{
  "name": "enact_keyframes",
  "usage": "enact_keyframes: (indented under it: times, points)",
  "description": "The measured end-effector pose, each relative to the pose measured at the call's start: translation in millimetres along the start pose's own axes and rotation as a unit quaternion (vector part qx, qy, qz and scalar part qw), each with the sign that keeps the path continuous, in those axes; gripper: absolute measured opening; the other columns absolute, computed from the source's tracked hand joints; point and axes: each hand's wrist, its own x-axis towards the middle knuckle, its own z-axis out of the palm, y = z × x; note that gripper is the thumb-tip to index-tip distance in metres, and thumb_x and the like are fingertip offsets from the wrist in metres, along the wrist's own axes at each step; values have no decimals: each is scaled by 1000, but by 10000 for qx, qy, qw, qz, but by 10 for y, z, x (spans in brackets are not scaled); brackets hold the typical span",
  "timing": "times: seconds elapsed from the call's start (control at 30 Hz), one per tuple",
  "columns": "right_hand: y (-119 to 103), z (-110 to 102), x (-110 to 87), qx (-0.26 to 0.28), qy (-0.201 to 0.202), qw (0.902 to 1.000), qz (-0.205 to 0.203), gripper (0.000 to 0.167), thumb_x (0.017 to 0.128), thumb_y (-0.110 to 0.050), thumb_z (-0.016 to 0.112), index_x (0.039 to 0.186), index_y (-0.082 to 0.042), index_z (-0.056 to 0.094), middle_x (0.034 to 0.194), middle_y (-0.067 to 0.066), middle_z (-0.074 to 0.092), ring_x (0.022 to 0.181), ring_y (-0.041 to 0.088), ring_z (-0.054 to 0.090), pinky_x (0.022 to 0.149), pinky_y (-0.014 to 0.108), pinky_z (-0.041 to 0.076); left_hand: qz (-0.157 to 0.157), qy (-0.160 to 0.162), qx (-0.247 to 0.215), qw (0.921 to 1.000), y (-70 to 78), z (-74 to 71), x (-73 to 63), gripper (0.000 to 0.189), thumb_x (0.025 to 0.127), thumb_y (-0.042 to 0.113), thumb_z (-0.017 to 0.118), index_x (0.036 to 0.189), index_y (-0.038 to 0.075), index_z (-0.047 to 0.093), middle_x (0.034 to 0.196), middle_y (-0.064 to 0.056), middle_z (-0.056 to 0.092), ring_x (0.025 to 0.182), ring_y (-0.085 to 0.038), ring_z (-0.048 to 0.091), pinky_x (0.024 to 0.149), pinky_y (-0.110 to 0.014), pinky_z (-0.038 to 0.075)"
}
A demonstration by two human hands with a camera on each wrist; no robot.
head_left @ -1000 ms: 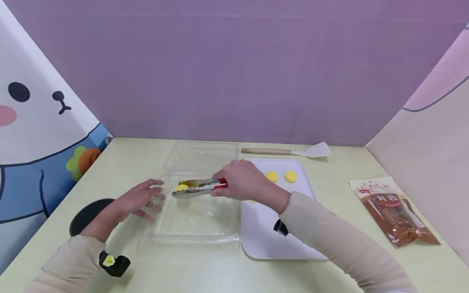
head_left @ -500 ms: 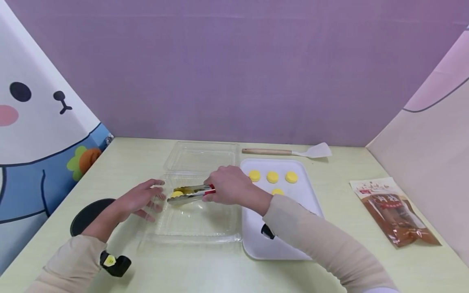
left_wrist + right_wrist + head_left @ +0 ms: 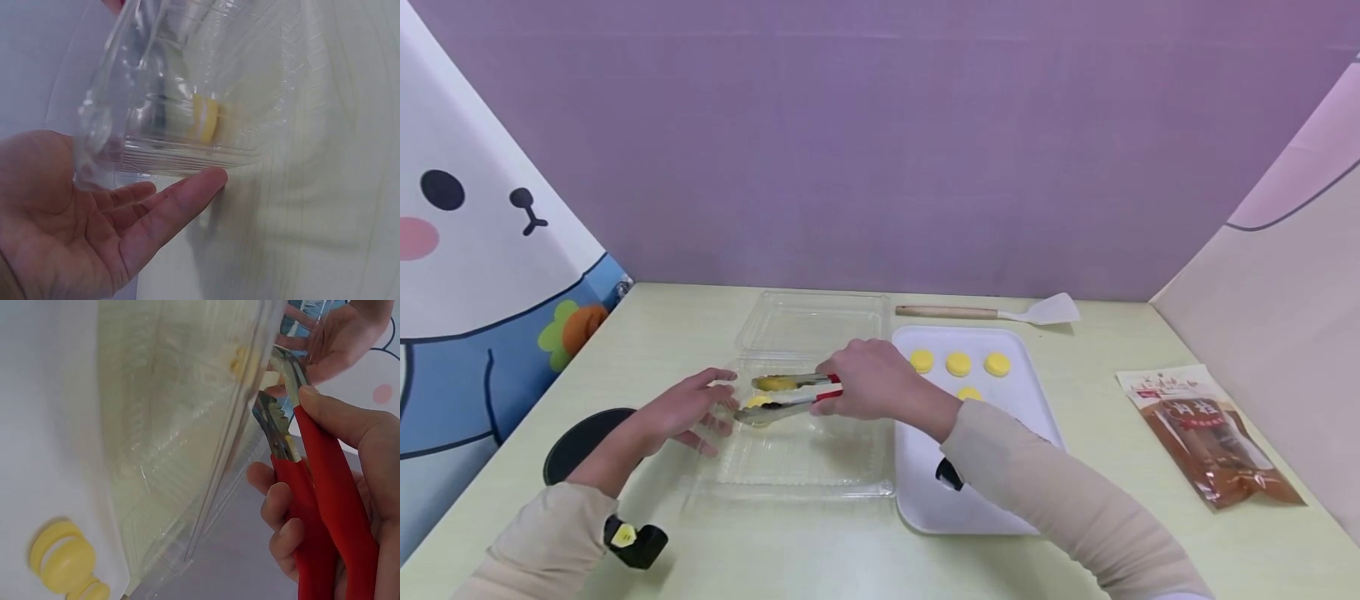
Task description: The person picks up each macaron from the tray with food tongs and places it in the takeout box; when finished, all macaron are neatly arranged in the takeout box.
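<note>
My right hand point(image 3: 868, 379) grips tongs point(image 3: 334, 481) by their red handles. Their steel arms stand apart over the clear plastic container point(image 3: 842, 454). A yellow macaron point(image 3: 205, 119) with a pale filling sits inside near the container's left wall; in the head view the tongs' near arm partly overlaps it. My left hand point(image 3: 681, 408) is at that left wall, fingers extended and loosely spread, with fingertips right at the plastic in the left wrist view. More yellow macarons point(image 3: 958, 363) lie on a white tray point(image 3: 925, 496), partly hidden by my right forearm.
The container's hinged lid point(image 3: 820, 321) lies folded back behind it. A spatula point(image 3: 1049, 309) with a wooden handle lies behind the tray. A brown food packet point(image 3: 1206, 433) is at far right, and a round black object point(image 3: 580, 442) sits beyond my left forearm.
The tongs have moved left and toward me with the macaron, which now sits near the container's left wall. Their arms have spread wider apart. My left hand stays in place.
</note>
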Motion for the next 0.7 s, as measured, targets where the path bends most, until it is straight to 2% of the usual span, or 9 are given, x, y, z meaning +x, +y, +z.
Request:
enact_keyframes:
  times: [0.13, 0.33, 0.53, 0.7]
  points:
    - [53, -53, -45, 192, -20, 9998, 70, 55, 90, -54, 73, 133, -21, 69, 90, -7, 71, 77, 10, 60, 65, 27, 49, 3, 9, 48, 10000, 1, -1, 1, 57, 110, 25, 36, 155, -6, 20, 138, -33, 50, 99, -26, 67, 73, -42, 62]
    - [184, -118, -136, 377, 100, 9992, -108, 55, 89, -54, 73, 133, -21, 69, 77, -8, 65, 71, 10, 58, 63, 29, 48, -19, 23, 78, 10000, 20, 8, -5, 57, 109, 24, 36, 155, -6, 20, 137, -33, 49, 98, -26, 66, 73, -42, 62]
    - [372, -199, -268, 494, 375, 9976, -311, 57, 90, -54, 72, 134, -19, 68, 77, -8, 66, 70, 8, 59, 64, 29, 50, -2, 32, 73, 10000, 19, 10, -5, 56, 110, 24, 35, 154, -6, 20, 137, -33, 49, 97, -25, 67, 73, -42, 62]
    - [561, -261, -395, 377, 712, 9960, -392, 59, 89, -55, 72, 133, -17, 69, 75, -8, 66, 67, 9, 57, 65, 30, 49, -23, 30, 99, 9999, 4, -4, 7, 56, 110, 24, 35, 155, -6, 19, 138, -34, 49, 97, -25, 67, 73, -42, 62]
